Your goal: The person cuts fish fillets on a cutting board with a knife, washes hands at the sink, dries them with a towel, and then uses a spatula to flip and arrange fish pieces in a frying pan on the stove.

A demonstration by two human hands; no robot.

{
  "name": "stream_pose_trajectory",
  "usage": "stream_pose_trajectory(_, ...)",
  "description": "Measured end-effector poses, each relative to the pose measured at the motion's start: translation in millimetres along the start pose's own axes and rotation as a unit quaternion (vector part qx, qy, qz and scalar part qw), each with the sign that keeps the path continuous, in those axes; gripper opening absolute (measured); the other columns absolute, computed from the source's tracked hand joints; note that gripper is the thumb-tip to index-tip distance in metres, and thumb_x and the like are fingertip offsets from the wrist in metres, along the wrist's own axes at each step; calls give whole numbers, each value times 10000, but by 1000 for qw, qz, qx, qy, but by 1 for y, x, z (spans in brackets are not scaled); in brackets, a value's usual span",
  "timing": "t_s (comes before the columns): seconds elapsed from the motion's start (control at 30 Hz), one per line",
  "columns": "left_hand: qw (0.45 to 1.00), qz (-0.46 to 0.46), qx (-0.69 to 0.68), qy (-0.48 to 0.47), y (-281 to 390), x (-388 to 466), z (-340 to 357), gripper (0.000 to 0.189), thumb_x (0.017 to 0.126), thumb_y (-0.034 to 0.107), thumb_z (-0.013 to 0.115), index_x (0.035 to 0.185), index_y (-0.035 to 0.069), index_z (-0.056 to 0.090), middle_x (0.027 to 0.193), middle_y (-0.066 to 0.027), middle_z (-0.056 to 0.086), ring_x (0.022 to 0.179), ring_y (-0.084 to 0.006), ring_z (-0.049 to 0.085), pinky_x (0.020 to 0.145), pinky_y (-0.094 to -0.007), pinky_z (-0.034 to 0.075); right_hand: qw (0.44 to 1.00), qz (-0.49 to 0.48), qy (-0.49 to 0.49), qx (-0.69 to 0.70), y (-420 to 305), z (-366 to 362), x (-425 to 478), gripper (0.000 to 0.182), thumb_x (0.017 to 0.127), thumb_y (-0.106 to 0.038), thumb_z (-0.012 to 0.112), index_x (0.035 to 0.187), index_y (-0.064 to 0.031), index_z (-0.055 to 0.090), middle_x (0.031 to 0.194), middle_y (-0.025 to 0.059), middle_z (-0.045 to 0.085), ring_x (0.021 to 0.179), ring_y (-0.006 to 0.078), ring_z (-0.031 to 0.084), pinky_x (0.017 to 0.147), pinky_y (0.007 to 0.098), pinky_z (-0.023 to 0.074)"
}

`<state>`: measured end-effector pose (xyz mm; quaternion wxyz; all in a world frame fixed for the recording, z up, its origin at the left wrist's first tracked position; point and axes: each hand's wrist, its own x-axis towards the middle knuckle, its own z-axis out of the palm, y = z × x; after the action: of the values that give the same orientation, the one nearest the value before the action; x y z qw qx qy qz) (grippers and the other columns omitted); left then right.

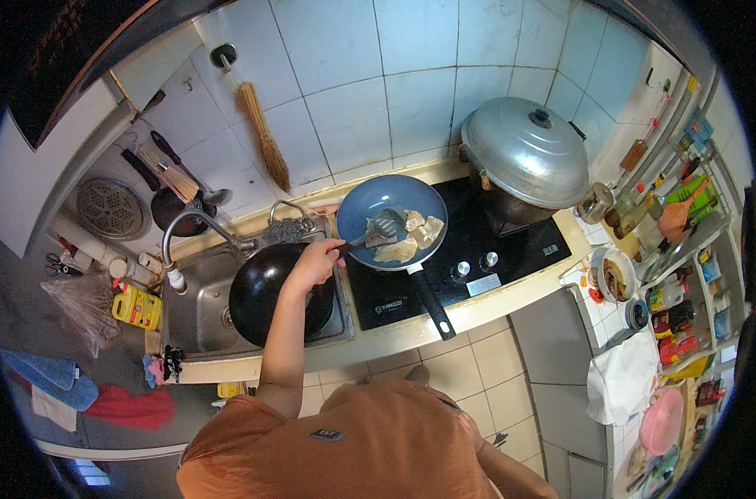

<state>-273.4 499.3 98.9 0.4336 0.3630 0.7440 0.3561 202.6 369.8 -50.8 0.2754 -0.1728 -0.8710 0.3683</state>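
Observation:
My left hand [318,263] grips the dark handle of a slotted turner [385,224]. The turner's head lies inside a blue frying pan [368,199], against a pale piece of food at the left. Several pale, lightly browned pieces of food [398,251] lie to the right of the turner and below it. The pan sits on a black glass cooktop [384,290], its black handle [434,305] pointing towards me with no hand on it. My right hand [470,429] hangs low by my hip, partly hidden by my brown shirt, so its fingers are unclear.
A black wok [259,299] stands in the steel sink [193,318], beneath my left forearm. Behind the cooktop's right side is a large pot with a domed metal lid [527,150]. A yellow bottle [137,307] is left of the sink. A white bowl [616,274] rests on the right counter.

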Motion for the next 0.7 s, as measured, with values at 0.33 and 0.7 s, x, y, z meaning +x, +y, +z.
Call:
stream_pose_trajectory(0.33,890,269,341,141,-6,18,10,303,915,105,466,1145,-4,631,834,-156,669,720,-233,642,715,-338,497,995,60,-44,61,-2,-3,3,507,797,-297,569,1173,43,561,1158,186,564,1074,355,521,926,432,411)
stream_pose_trajectory(0.7,963,-23,-264,-44,-39,33,39,347,1017,192,397,1334,64,450,811,-41,496,478,-75,354,373,-229,288,1000,-8,-4,-2,-1,4,6,491,753,-215,620,1162,48,552,1166,190,562,1078,351,543,910,440,438)
